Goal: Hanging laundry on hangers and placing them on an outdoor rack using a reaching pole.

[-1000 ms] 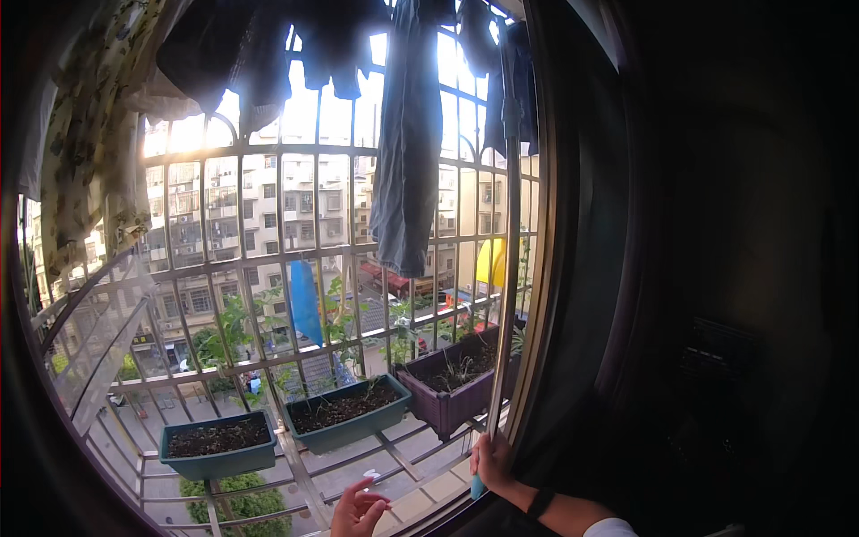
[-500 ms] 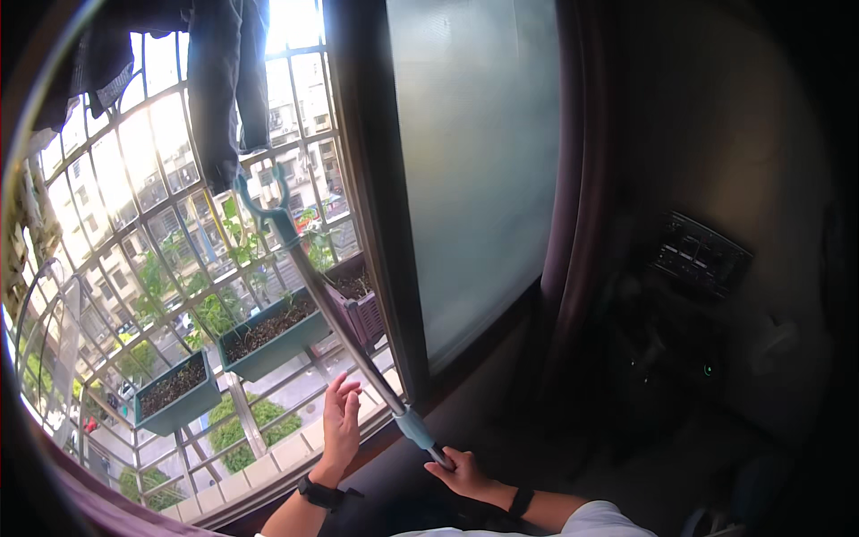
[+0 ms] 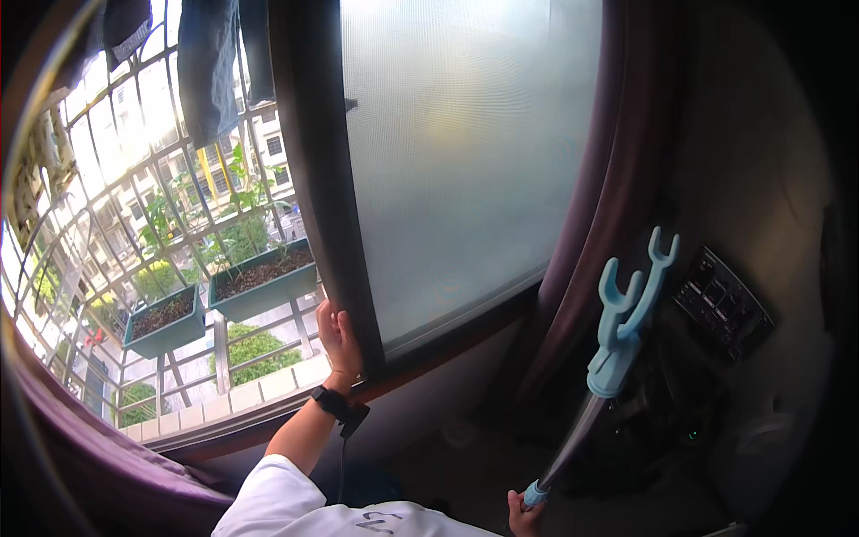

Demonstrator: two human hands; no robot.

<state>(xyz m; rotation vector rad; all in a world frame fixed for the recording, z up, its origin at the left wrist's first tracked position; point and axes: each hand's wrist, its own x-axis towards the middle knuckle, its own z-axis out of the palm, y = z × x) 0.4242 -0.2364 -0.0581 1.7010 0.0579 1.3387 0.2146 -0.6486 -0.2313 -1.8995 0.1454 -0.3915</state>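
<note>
My left hand (image 3: pixel 336 345) is at the edge of the dark sliding window frame (image 3: pixel 331 206), fingers pointing up and bent against it. A dark band with a small cabled device sits on that wrist. Low on the right, my right hand (image 3: pixel 524 517) is closed around a clothes-drying pole (image 3: pixel 573 443). The pole has a silver shaft, a light-blue collar just above my hand, and a light-blue forked head pointing up and to the right. The lower end of the pole is hidden. Frosted glass (image 3: pixel 465 179) fills the window panel right of my left hand.
Beyond the opening, metal security bars (image 3: pixel 125 197) hold two green planters (image 3: pixel 268 295) with soil and plants. Dark trousers (image 3: pixel 208 80) hang above. Purple curtains (image 3: pixel 573 268) flank the window. In the dim right side stands a dark panel-like object (image 3: pixel 723 300).
The pole has swung from the window opening to the right, into the room. My left hand has come onto the window frame, which has shifted left and now hides the pink planter.
</note>
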